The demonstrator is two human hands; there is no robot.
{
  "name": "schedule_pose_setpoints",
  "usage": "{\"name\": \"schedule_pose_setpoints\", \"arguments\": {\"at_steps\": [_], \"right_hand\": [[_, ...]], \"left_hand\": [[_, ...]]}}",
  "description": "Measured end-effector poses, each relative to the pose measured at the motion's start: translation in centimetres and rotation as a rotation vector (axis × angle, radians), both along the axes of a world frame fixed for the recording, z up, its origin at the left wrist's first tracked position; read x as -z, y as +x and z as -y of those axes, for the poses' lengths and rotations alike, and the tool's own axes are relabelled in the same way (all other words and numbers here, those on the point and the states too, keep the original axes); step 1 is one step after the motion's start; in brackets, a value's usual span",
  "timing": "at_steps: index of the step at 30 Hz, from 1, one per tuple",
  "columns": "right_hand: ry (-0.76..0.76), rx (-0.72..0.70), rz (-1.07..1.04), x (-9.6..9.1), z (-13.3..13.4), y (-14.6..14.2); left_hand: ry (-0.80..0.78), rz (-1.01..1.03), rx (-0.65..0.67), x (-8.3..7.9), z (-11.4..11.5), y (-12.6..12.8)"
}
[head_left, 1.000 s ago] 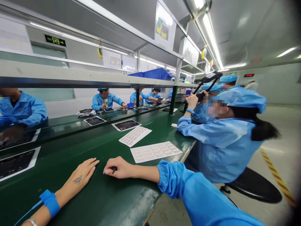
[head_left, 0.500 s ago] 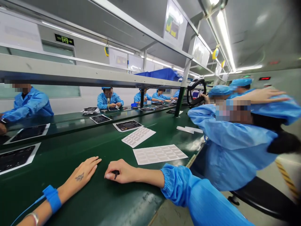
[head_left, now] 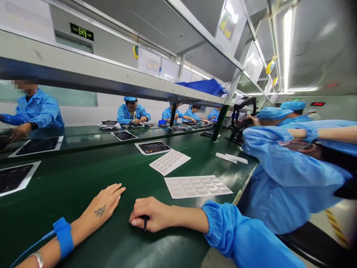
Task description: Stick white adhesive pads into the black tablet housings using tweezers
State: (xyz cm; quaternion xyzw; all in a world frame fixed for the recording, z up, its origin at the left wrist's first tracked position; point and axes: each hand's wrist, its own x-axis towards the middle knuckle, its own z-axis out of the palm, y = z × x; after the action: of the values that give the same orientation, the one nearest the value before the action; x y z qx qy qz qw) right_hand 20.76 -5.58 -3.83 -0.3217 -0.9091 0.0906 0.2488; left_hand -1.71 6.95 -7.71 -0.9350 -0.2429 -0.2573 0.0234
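My left hand [head_left: 104,203] lies flat and open on the green conveyor belt [head_left: 83,193], a blue wrist strap [head_left: 63,237] around its wrist. My right hand [head_left: 153,215] rests on the belt close by, its fingers curled around a small black pen-like tool [head_left: 145,223]. The tool's tip points down, and the fingers hide its upper part. Beyond my hands lie several-row white label sheets [head_left: 196,187] [head_left: 169,162], out of reach of neither hand's fingers but not touching them.
A co-worker in a blue gown [head_left: 287,178] sits right of the belt with one arm raised to the head. Black panels on white sheets [head_left: 152,147] line the belt. A black ring-shaped device [head_left: 244,111] stands beyond. Other workers sit across the belt under a shelf.
The whole view has tilted and shifted as my head moved. The co-worker's raised arm has lowered toward the cap. My hands stay in nearly the same pose.
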Motion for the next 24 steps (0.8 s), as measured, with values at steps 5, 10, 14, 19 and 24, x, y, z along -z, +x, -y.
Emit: {"name": "schedule_pose_setpoints", "arguments": {"at_steps": [5,10,14,19,24], "right_hand": [[-0.024,0.016,0.000,-0.2,0.2,0.1],[-0.030,0.023,-0.026,-0.5,0.2,0.1],[-0.018,0.024,-0.017,-0.6,0.2,0.3],[0.112,-0.007,-0.033,-0.3,1.5,-0.3],[0.013,0.225,0.230,-1.5,-2.5,-0.6]], "left_hand": [[-0.032,-0.015,-0.019,0.3,0.1,0.2],[-0.040,-0.044,-0.004,-0.3,0.2,0.2],[-0.015,-0.040,-0.011,-0.3,0.1,0.3],[-0.014,-0.067,-0.011,-1.0,1.2,0.6],[-0.037,-0.090,-0.026,-2.2,2.4,1.2]]}}
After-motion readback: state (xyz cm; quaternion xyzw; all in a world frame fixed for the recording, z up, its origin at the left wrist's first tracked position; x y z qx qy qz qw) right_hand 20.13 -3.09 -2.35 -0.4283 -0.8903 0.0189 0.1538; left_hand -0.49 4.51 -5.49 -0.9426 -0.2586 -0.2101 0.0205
